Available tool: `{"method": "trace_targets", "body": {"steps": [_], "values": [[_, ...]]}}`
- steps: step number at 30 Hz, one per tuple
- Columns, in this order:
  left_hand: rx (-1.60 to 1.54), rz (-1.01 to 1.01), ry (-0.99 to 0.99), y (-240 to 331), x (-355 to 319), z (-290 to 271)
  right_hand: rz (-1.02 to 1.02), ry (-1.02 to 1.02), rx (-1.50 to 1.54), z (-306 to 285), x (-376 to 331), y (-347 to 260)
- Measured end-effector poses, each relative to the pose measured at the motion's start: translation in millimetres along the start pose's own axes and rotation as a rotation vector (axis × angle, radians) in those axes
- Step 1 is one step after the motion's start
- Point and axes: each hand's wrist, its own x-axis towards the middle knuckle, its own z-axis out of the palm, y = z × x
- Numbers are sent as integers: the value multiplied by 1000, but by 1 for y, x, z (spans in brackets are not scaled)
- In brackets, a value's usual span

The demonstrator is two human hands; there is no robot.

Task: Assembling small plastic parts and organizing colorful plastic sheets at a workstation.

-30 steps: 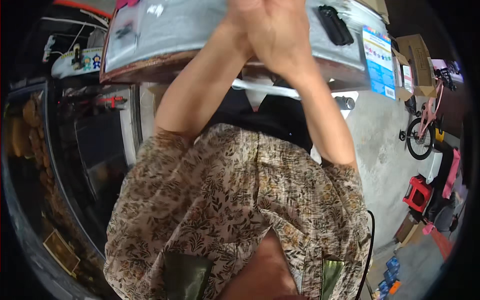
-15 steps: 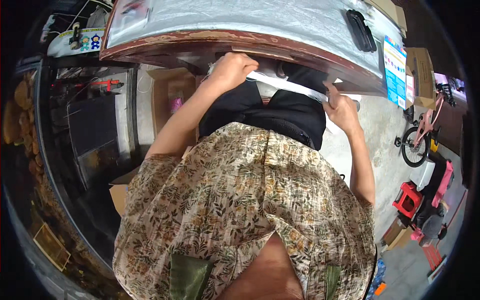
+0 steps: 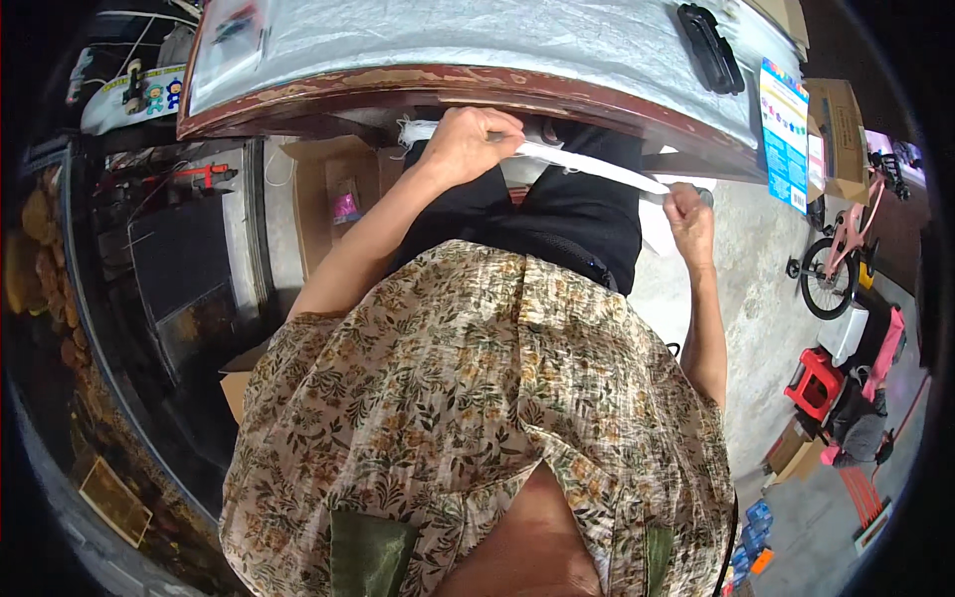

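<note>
A narrow white bundle of strands (image 3: pixel 595 168) is stretched above my lap, just below the table's edge. My left hand (image 3: pixel 472 147) is closed on its left part, and a loose, frayed white end (image 3: pixel 416 131) sticks out beyond that hand. On the other side my right hand (image 3: pixel 690 221) is closed at the right end, its fingers curled in. The strands slope slightly down from left to right. Beneath them are my legs in black trousers (image 3: pixel 557 214).
The table (image 3: pixel 438 75) with a worn brown edge and silvery cover spans the front. On it lie a black case (image 3: pixel 710 48) and a clear bag (image 3: pixel 239 25). A colourful sheet (image 3: pixel 785 134) hangs at its right corner. An open cardboard box (image 3: pixel 313 204) stands left of my legs.
My right hand has curled its fingers in and shifted a little right and down. The white strands now look tauter and narrower. My left hand keeps its grip.
</note>
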Motion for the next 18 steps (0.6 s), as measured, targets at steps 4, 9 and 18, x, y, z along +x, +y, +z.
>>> {"method": "trace_targets", "body": {"steps": [4, 9, 18], "values": [[48, -40, -29, 29, -3, -1, -36, -219, -145, -10, 2, -22], [114, -251, -57, 65, -12, -28, -15, -191, -128, -27, 19, -112], [-352, 80, -183, 143, -24, -96, -590, -253, 728, -8, 53, -246]]}}
